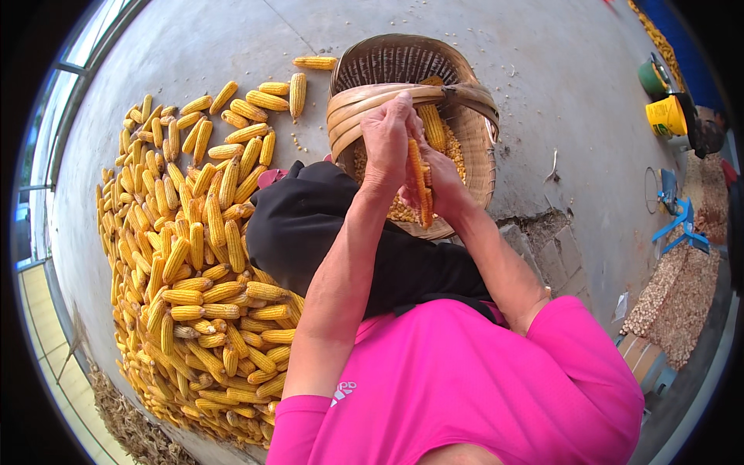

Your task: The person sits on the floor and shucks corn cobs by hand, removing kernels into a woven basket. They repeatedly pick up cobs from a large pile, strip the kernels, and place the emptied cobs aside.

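Between my two hands is an ear of corn (414, 174), its kernel rows broken by a gap along one side. My left hand (385, 142) is curled at its left and upper side, thumb pointing up. From the right, my right hand (440, 177) wraps around the same ear. My fingers hide much of the far end. Both hands are over a woven bamboo basket (482, 174), just on the near side of its broad handle (354, 113). Loose kernels (455, 156) and another ear of corn (432, 128) lie inside the basket.
A large heap of corn ears (197, 279) spreads across the concrete floor (558, 75) at my left. Broken paving (552, 250) lies right of the basket. Farther right are a yellow bucket (665, 116), a green bucket (652, 77) and a blue plastic stool (683, 224).
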`<state>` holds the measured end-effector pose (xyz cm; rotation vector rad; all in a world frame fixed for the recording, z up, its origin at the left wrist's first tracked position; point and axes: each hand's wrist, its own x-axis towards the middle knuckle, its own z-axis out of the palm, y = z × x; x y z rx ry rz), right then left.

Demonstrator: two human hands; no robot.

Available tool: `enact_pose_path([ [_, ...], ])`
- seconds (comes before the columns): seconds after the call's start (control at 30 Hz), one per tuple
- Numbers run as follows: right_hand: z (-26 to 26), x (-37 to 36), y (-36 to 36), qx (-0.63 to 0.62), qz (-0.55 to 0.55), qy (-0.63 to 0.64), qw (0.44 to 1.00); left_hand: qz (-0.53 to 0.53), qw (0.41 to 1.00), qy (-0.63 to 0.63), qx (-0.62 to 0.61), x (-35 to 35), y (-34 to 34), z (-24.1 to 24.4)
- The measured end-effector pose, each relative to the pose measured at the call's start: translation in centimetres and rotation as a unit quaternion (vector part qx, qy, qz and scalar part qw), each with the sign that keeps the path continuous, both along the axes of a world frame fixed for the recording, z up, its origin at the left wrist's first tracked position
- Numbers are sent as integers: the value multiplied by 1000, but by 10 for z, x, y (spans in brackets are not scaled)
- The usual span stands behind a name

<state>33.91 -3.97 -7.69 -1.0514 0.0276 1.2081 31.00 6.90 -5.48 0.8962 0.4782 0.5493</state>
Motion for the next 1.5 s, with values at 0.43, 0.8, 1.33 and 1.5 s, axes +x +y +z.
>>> enact_pose_path([
  [0.43,5,-6,-14,32,68,-276,958,37,996,-4,-76,-1,16,-3],
  [0.8,2,3,3,-45,6,-242,969,82,995,16,-45,1,14,0],
  [1.33,-24,-5,44,8,-142,-343,928,150,979,114,82,0,-6,4],
  [1.5,-40,8,36,-37,-99,-337,935,135,965,62,217,0,-27,6],
])
